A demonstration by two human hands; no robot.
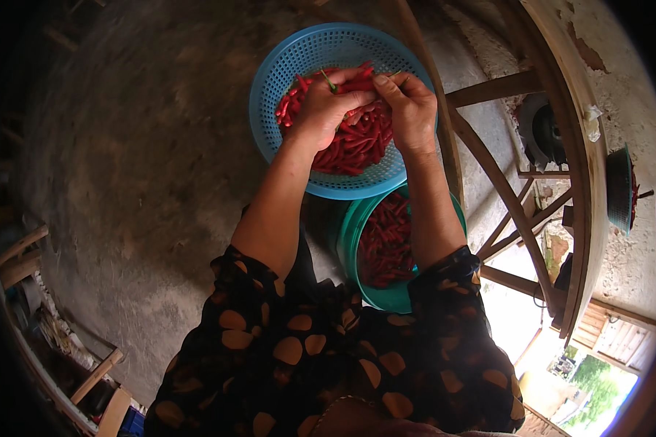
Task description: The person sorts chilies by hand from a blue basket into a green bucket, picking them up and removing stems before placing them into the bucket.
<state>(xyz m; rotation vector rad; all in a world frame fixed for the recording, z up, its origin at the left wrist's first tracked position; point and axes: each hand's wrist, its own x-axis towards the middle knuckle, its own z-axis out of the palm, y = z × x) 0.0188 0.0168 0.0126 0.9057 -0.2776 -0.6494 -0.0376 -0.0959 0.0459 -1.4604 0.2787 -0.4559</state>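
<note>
Both my hands are over a blue plastic colander (276,155) that holds a heap of red chili peppers (355,150). My left hand (331,106) is closed around several red chilies (355,84), and a green stem shows between its thumb and fingers. My right hand (410,101) meets it from the right, with thumb and forefinger pinched at the end of those chilies near a thin green stem. Its other fingers are curled and partly hidden. Close to my body, below the colander, stands a green plastic bucket (350,246) with more red chilies (385,240) in it, partly covered by my right forearm.
A wooden table frame (516,191) with slanting braces rises on the right. Beyond it, another basket (620,188) appears near the wall. Bare concrete floor (131,164) spreads to the left, with wooden furniture parts (95,377) at the lower left. Bright daylight enters at the lower right.
</note>
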